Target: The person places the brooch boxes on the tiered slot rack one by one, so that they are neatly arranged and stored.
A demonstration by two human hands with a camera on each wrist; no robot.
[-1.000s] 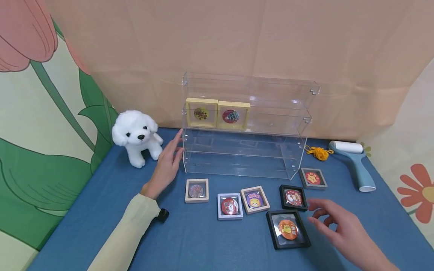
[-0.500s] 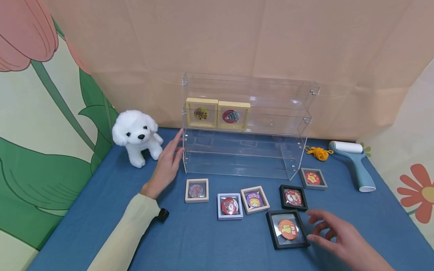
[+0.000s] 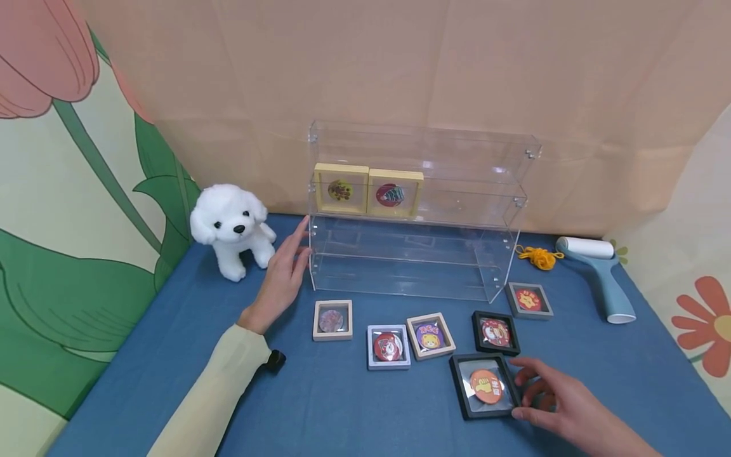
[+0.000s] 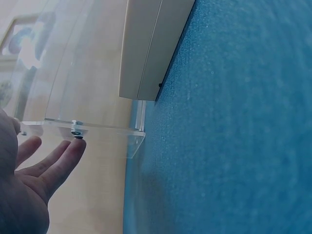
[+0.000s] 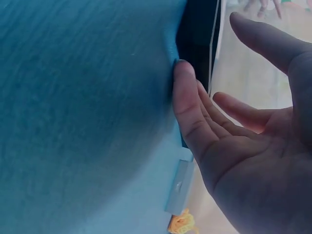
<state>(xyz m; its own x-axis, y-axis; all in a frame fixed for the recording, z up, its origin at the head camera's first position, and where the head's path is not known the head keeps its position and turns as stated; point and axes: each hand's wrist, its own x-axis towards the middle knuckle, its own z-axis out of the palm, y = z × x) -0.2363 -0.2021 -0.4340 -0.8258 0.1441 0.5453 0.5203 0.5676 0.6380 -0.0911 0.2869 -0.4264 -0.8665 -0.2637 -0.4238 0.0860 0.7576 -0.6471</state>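
In the head view, my left hand (image 3: pixel 282 276) rests its fingertips on the left side of a clear acrylic display rack (image 3: pixel 400 289). The left wrist view shows those fingers extended at a metal screw (image 4: pixel 76 129) on the rack's side panel. My right hand (image 3: pixel 562 403) is at the right edge of a large black display frame (image 3: pixel 459 397), which holds an orange badge (image 3: pixel 487 386). Its fingers are loosely bent, and a fingertip reaches the cloth beside the black frame (image 5: pixel 197 44) in the right wrist view. The thumb stands apart from the other fingers.
Two yellow frames (image 3: pixel 341 206) stand on a rack shelf. Before the rack lie a beige frame (image 3: pixel 332 337), a white frame (image 3: pixel 388 366), another beige frame (image 3: pixel 448 348), a smaller black frame (image 3: pixel 484 343) and a grey frame (image 3: pixel 530 314). A plush dog (image 3: pixel 228 216), yellow yarn (image 3: pixel 539 257) and lint roller (image 3: pixel 611 285) flank it.
My right hand has moved down and slightly left, from beside the smaller black frame to the large one's right edge. My left hand has stayed against the rack.
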